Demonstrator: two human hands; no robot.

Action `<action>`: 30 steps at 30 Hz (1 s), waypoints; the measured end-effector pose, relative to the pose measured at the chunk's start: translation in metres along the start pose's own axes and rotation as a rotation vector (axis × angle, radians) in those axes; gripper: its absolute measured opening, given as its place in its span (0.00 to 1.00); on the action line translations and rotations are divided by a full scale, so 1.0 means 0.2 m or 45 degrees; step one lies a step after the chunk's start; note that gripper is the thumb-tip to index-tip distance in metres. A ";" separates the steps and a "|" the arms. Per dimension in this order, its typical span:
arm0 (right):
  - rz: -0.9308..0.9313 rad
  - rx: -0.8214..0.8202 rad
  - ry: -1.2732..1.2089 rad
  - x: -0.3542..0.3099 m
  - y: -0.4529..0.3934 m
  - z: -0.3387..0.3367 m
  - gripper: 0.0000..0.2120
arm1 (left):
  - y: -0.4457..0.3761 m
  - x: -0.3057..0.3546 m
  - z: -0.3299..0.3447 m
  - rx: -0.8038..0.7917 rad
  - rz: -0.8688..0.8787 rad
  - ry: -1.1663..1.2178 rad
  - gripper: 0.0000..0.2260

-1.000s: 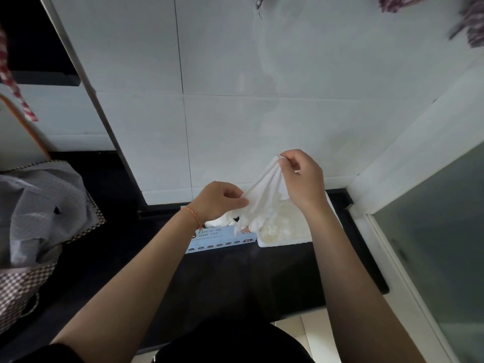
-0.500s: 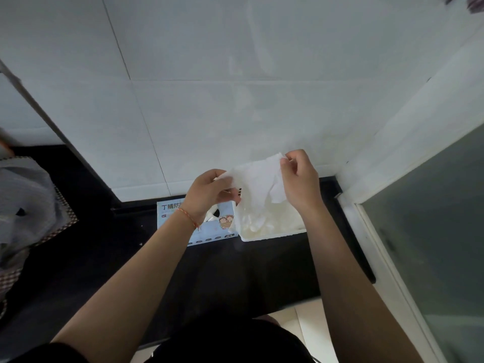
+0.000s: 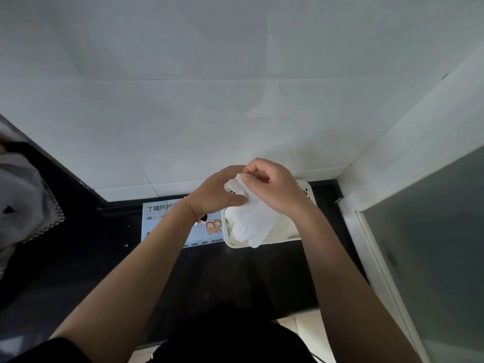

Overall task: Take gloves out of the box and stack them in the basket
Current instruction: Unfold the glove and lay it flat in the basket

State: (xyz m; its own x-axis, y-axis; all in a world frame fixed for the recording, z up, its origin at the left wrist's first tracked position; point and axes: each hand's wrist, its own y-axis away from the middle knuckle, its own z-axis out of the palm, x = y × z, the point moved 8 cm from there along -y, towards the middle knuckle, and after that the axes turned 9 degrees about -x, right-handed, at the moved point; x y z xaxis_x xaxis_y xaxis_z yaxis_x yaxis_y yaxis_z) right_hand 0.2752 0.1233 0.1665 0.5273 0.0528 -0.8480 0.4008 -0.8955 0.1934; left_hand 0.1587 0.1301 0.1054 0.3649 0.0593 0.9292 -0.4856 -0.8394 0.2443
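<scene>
While the glove is pinched by both hands over the basket, its dangling fingers could be draped outside the rim.

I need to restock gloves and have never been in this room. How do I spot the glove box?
Find the black counter under the white tiled wall. The box lies flat on it against the wall, just left of the white basket. It is the only light blue thing there, printed with dark characters and a cartoon of two children.
</scene>
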 end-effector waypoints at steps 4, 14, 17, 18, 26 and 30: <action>0.002 0.081 -0.016 0.01 0.00 -0.10 0.05 | -0.02 0.01 -0.02 0.036 -0.008 -0.037 0.11; -0.020 0.240 -0.104 0.00 -0.04 -0.17 0.05 | -0.05 -0.09 0.01 0.028 -0.103 0.012 0.12; 0.017 0.249 -0.111 0.03 -0.06 -0.13 0.04 | -0.02 -0.20 -0.02 0.051 -0.209 0.120 0.16; 0.036 0.253 -0.129 0.04 -0.06 -0.12 0.05 | -0.01 -0.22 -0.04 0.047 -0.227 0.163 0.14; 0.483 0.388 -0.543 0.40 -0.09 -0.04 0.05 | -0.03 -0.34 -0.14 -0.026 -0.281 0.603 0.18; 0.668 0.400 -0.447 0.68 -0.04 -0.01 0.09 | -0.19 -0.46 -0.02 -0.018 -0.442 0.033 0.13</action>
State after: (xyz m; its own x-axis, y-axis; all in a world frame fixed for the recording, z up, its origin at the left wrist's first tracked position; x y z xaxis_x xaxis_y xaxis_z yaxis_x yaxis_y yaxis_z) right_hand 0.3454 0.1387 0.0510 0.2973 -0.5191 -0.8014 -0.1033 -0.8519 0.5135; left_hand 0.1406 0.1595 0.0120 0.4902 0.3537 0.7966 -0.3471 -0.7592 0.5507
